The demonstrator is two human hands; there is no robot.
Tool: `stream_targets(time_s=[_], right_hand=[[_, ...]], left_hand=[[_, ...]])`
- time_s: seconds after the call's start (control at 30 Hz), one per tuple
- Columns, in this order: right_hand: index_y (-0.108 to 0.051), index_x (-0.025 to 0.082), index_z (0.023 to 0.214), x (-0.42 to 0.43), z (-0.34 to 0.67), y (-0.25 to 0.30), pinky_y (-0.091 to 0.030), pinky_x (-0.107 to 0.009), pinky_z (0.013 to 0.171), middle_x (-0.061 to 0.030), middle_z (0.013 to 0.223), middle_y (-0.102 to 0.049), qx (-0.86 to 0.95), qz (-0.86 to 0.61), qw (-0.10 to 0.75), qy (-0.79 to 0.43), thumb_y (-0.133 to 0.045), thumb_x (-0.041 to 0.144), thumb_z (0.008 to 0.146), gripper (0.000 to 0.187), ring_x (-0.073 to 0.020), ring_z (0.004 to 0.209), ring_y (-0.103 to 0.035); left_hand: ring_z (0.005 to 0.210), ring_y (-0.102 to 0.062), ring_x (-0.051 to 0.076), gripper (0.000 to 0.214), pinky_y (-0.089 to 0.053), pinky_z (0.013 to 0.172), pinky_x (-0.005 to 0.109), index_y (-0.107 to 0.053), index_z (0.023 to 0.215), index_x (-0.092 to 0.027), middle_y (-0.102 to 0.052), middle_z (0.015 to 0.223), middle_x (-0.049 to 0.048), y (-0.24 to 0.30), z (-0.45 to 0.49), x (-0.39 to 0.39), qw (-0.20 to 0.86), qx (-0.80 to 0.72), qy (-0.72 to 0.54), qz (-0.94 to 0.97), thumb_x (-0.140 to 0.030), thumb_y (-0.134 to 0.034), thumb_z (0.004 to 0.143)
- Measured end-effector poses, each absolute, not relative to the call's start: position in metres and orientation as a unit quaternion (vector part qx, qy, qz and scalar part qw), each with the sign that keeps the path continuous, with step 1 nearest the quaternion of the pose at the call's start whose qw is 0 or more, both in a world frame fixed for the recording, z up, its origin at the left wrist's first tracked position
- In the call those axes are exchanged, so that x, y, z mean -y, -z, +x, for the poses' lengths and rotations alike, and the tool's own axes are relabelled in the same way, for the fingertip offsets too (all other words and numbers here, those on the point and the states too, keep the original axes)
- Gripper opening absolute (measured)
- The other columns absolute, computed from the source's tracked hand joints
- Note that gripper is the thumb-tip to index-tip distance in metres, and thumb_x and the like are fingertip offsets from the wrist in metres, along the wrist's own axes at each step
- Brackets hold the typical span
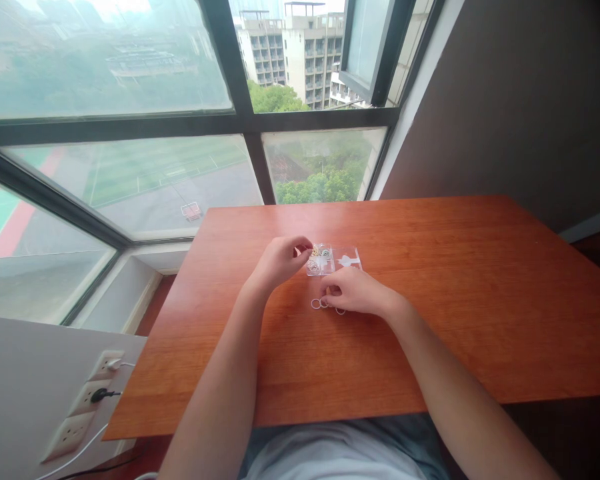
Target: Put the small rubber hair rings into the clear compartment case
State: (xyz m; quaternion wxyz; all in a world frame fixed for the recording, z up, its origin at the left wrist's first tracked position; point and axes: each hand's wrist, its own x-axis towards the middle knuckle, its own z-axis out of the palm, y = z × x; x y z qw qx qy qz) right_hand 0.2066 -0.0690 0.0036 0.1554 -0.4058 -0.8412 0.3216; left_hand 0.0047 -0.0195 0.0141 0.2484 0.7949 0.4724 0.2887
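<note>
A small clear plastic box (320, 272) lies on the wooden table with its lid (354, 253) folded open to the right. Several rings or bands in white, dark and yellowish tones fill its compartments. My left hand (283, 259) is at the box's left edge, its thumb and fingers closed on that edge. In front of the box, my right hand (357, 290) pinches down at a white ring (324, 303), which the fingertips partly cover. Another white ring (315, 304) lies just left of it, and one more (341, 311) shows below my palm.
The brown wooden table (470, 300) extends far to the right. Beyond it stand windows with dark frames (320, 121), one pane swung open. At lower left, wall sockets (87, 397) hold a white and a black plug, with cables hanging beside the table.
</note>
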Motion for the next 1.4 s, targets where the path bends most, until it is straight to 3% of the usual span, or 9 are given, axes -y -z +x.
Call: stream_targets(time_s=[0.17, 0.33, 0.8, 0.97, 1.2, 1.4], right_hand=[[-0.067, 0.020, 0.076, 0.063, 0.207, -0.006, -0.032, -0.021, 0.053, 0.0058, 0.055, -0.052, 0.800, -0.463, 0.291, -0.244, -0.063, 0.021, 0.079, 0.005, -0.0085, 0.052, -0.044], [-0.066, 0.019, 0.084, 0.058, 0.210, -0.006, -0.036, -0.021, 0.053, 0.0055, 0.055, -0.047, 0.719, -0.502, 0.426, -0.222, -0.059, 0.028, 0.083, 0.011, -0.0088, 0.051, -0.041], [-0.066, 0.018, 0.082, 0.054, 0.213, -0.005, -0.036, -0.020, 0.053, 0.0046, 0.056, -0.052, 0.718, -0.513, 0.427, -0.198, -0.061, 0.027, 0.080, 0.011, -0.0090, 0.050, -0.045], [-0.067, 0.018, 0.083, 0.054, 0.214, -0.004, -0.036, -0.020, 0.054, 0.0051, 0.055, -0.050, 0.721, -0.517, 0.425, -0.181, -0.061, 0.026, 0.080, 0.010, -0.0090, 0.050, -0.046], [-0.068, 0.019, 0.084, 0.053, 0.215, -0.003, -0.036, -0.021, 0.055, 0.0045, 0.057, -0.053, 0.725, -0.519, 0.417, -0.176, -0.060, 0.025, 0.081, 0.011, -0.0095, 0.052, -0.047], [-0.068, 0.019, 0.084, 0.051, 0.216, -0.001, -0.036, -0.020, 0.055, 0.0056, 0.055, -0.050, 0.721, -0.523, 0.421, -0.174, -0.060, 0.024, 0.081, 0.010, -0.0088, 0.051, -0.045]], left_hand=[[0.062, -0.056, 0.011, 0.017, -0.042, 0.057, 0.021, -0.069, 0.084, -0.017, -0.069, 0.076, 0.0025, -0.015, 0.005, 0.020, 0.244, -0.470, -0.291, 0.797, -0.025, -0.054, 0.082], [0.061, -0.056, 0.010, 0.016, -0.041, 0.057, 0.021, -0.069, 0.084, -0.017, -0.069, 0.075, 0.0020, -0.015, 0.006, 0.021, 0.244, -0.471, -0.290, 0.797, -0.025, -0.055, 0.082], [0.060, -0.051, 0.008, 0.018, -0.040, 0.055, 0.018, -0.068, 0.085, -0.013, -0.066, 0.074, 0.0028, -0.026, 0.030, 0.032, 0.341, -0.397, -0.318, 0.790, -0.025, -0.055, 0.084], [0.058, -0.049, 0.007, 0.015, -0.038, 0.055, 0.017, -0.068, 0.081, -0.013, -0.063, 0.069, 0.0006, -0.020, 0.039, 0.033, 0.303, -0.398, -0.330, 0.800, -0.013, -0.053, 0.079], [0.058, -0.051, 0.008, 0.015, -0.039, 0.055, 0.018, -0.068, 0.084, -0.014, -0.065, 0.070, 0.0011, -0.017, 0.031, 0.028, 0.288, -0.410, -0.318, 0.805, -0.016, -0.054, 0.081], [0.061, -0.055, 0.010, 0.014, -0.041, 0.058, 0.020, -0.068, 0.083, -0.016, -0.068, 0.074, 0.0020, -0.013, 0.009, 0.019, 0.212, -0.465, -0.299, 0.806, -0.017, -0.054, 0.080]])
